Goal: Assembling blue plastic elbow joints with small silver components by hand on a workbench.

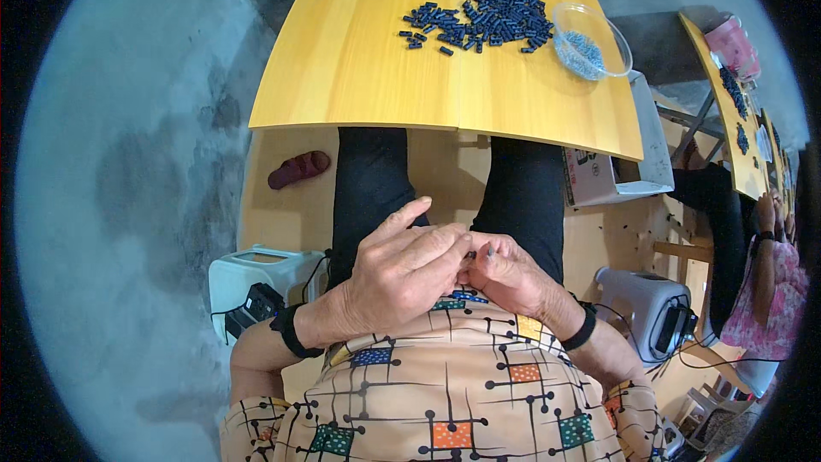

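My two hands meet over my lap, just in front of the table edge. My left hand (406, 265) is closed, its index finger raised, the other fingertips pinched around a small black piece (470, 255) that shows only in part. Touching it from the other side, my right hand (513, 275) has its fingers curled and thumb on top. A tiny grey spot shows at that thumb's tip; whether it is a held part or the nail, I cannot tell. Many short black cylindrical pieces (505, 10) lie heaped on the yellow table (359, 60).
A clear round bowl (623, 50) with small silvery-blue parts (579, 53) stands at the table's right edge. A carton (590, 180) sits below it. Plastic stools (256, 267) flank me, with cables. A dark red slipper (298, 168) lies left. Another person (770, 282) sits at a table far right.
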